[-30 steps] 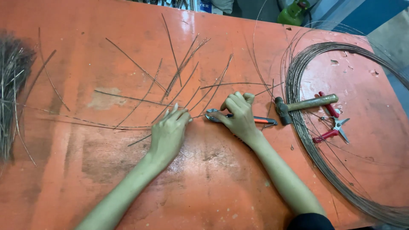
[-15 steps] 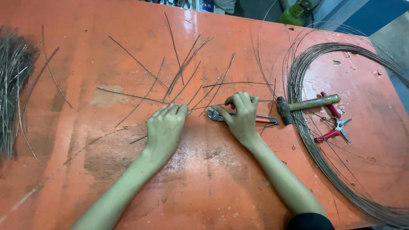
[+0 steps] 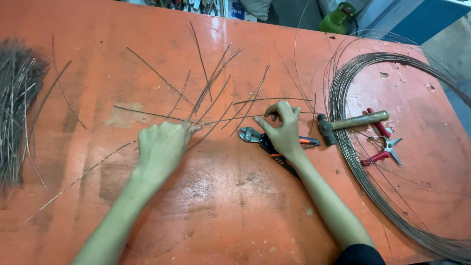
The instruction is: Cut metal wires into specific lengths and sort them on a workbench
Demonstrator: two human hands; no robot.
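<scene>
My left hand (image 3: 164, 147) has slid left, away from my right hand (image 3: 282, 130), dragging a long cut wire (image 3: 78, 179) leftward and nearer across the worktop; my right fingers (image 3: 274, 109) have lifted, pinching another wire (image 3: 235, 118)

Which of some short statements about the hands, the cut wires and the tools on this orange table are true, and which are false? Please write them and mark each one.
1. The right hand pinches a thin wire piece between its fingertips. True.
2. The left hand holds the hammer. False: the hammer lies alone on the table, right of both hands; the left hand rests on cut wires.
3. A large wire coil lies on the right side of the table. True.
4. The cutter with orange and black handles stands upright. False: it lies flat, partly under the right hand.
5. The red-handled pliers lie inside the coil. True.
</scene>
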